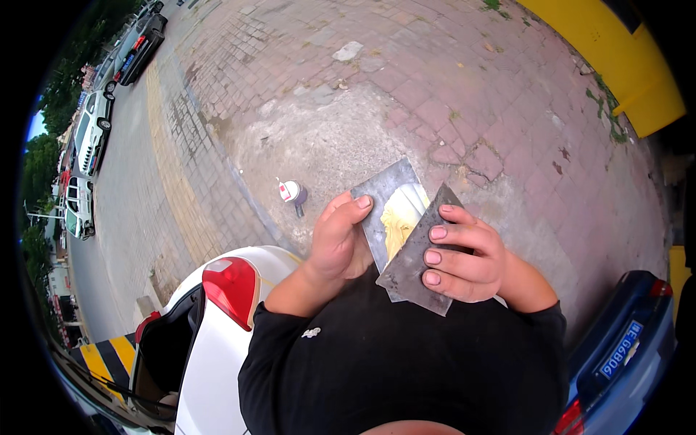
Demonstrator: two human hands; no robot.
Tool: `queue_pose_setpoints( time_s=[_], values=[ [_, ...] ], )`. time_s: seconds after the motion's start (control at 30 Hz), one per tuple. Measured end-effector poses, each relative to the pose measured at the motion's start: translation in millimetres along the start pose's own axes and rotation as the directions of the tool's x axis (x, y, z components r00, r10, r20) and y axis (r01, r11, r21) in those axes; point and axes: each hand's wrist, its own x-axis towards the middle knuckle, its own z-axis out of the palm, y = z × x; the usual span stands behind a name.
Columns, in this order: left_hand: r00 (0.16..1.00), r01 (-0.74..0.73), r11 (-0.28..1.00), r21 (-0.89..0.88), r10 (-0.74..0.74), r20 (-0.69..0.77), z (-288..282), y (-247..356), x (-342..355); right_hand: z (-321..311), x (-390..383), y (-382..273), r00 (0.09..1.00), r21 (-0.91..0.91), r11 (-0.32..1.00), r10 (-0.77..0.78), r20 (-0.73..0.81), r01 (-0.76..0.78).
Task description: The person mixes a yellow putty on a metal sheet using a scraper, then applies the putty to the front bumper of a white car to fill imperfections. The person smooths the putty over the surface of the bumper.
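Observation:
My left hand [339, 235] grips a thin grey metal plate [384, 183] by its left edge, thumb on top. A smear of pale yellow and white paste [401, 217] covers the middle of that plate. In my right hand [467, 257] is a darker flat metal scraper [415, 262], its fingers spread across the upper face and the thumb hidden beneath. The scraper slants over the right part of the plate and covers some of it. Whether its edge touches the paste, I cannot tell. Both tools are held in front of my black shirt.
A small can with a white and red top [291, 192] stands on the rough concrete ground [326, 130]. Close on the left is a white car [217, 362] with a red tail light. A blue car [623, 362] is at lower right, a yellow structure [616, 58] at upper right.

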Motion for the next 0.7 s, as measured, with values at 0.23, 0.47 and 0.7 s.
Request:
queue_pose_setpoints(
  time_s=[0.23, 0.47, 0.7],
  values=[
    [0.994, 0.106, 0.994, -0.006, -0.107, -0.007, 0.6, -12.7, 4.0, -6.3, -18.1, -6.4, 0.996, 0.018, 0.999, 0.05, -0.069, -0.049],
    [0.998, 0.053, 0.997, -0.052, -0.051, 0.031, -4.1, -15.0, 9.2, 7.6, -41.4, 2.4, 0.954, -0.022, 0.97, 0.235, -0.187, -0.244],
    [0.907, -0.414, 0.872, 0.262, 0.418, 0.044, -14.7, -13.4, 20.1, -5.9, -81.1, 10.0, 0.224, 0.877, 0.225, 0.965, -0.139, -0.424]
  ],
)
